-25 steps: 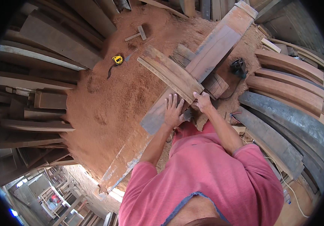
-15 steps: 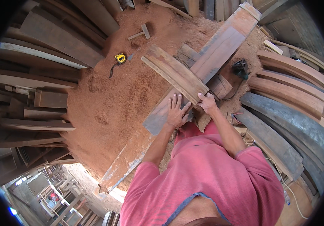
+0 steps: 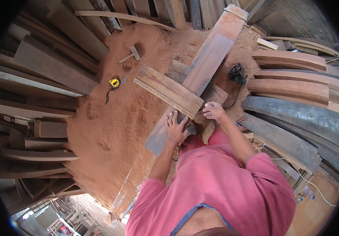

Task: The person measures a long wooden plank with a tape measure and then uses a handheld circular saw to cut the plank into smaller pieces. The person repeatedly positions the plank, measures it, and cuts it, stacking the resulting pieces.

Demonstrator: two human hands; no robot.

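We see the short board (image 3: 169, 90) lying crosswise on top of the long board (image 3: 209, 63), its near right corner between our hands. To steady and line up these pieces well, we judge that the left palm should bear evenly on the long board while the right fingers guide the short board's end lightly, so neither piece skews.

Our left hand (image 3: 174, 129) lies palm down on the long board, fingers spread apart, thumb close to the short board's edge. Our right hand (image 3: 215, 111) sits just beside that board's right end, fingers loosely curled; we cannot tell whether they touch or pinch anything. Both forearms reach forward and slant inward.

Farther out, sawdust (image 3: 110, 129) covers the ground, with a yellow tape measure (image 3: 114, 83) on it.
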